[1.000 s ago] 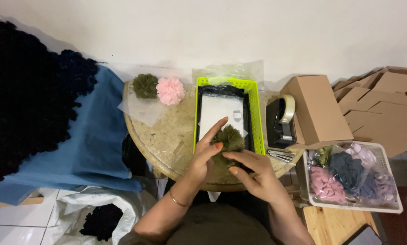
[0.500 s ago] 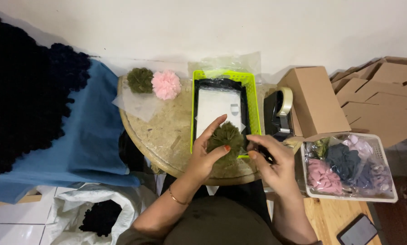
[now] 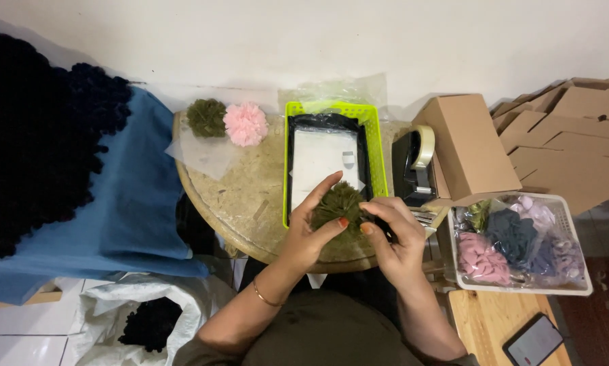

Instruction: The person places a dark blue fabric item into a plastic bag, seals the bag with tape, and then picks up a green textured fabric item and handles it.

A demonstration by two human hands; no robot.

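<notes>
Looking down from above, a round stone-topped table (image 3: pixel 237 203) sits between a blue cloth (image 3: pixel 125 203) heaped with dark fluffy material on the left and flat cardboard boxes (image 3: pixel 569 146) on the right. A lime green tray (image 3: pixel 379 163) holding white sheets rests on the table, with a tape dispenser (image 3: pixel 416 163) just beside it. A white basket (image 3: pixel 582 271) of pink, grey and lilac fabric pieces stands at right. Near the table's far edge lie an olive pom-pom (image 3: pixel 206 117) and a pink pom-pom (image 3: pixel 245 124), touching. Both hands pinch an olive fabric pom-pom (image 3: pixel 338 203) over the tray's near end: left hand (image 3: pixel 304 237) cupping it, right hand (image 3: pixel 393 237) gripping its side.
</notes>
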